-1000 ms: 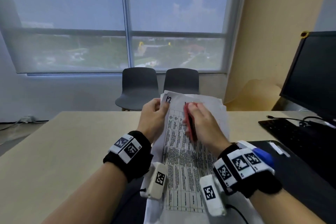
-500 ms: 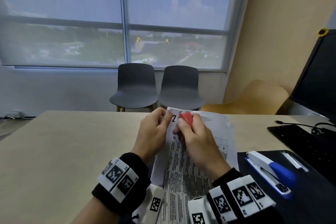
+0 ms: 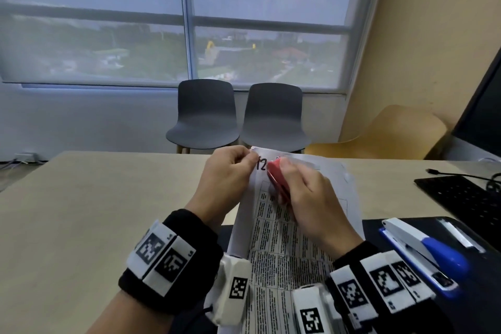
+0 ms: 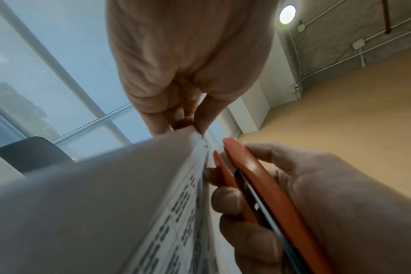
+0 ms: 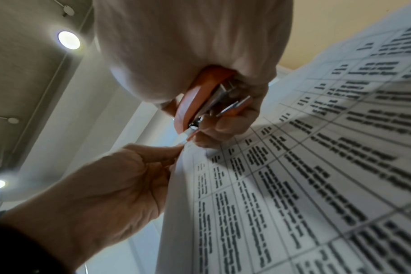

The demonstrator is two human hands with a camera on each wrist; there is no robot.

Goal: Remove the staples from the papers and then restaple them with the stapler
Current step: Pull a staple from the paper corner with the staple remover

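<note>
Printed papers (image 3: 282, 247) with tables of text are held up above the desk. My left hand (image 3: 230, 173) pinches their top left corner, by a handwritten "12". My right hand (image 3: 306, 198) grips a red staple remover (image 3: 276, 179) with its tip at that same corner. In the left wrist view the staple remover (image 4: 253, 178) lies just right of the pinched corner of the papers (image 4: 120, 194). In the right wrist view the remover's metal jaws (image 5: 200, 118) meet the papers (image 5: 293, 176) at the corner. A blue and white stapler (image 3: 423, 249) lies on a black mat at the right.
A beige desk (image 3: 81, 211) spreads to the left. On the right are a black mat (image 3: 466, 301), a black keyboard (image 3: 466, 198) and a monitor (image 3: 482, 116). Two grey chairs (image 3: 238, 119) stand beyond the desk under a window.
The papers have dropped from upright in front of me to lower over the desk. My right hand moved the red staple remover up to the top left corner beside my left fingers.
</note>
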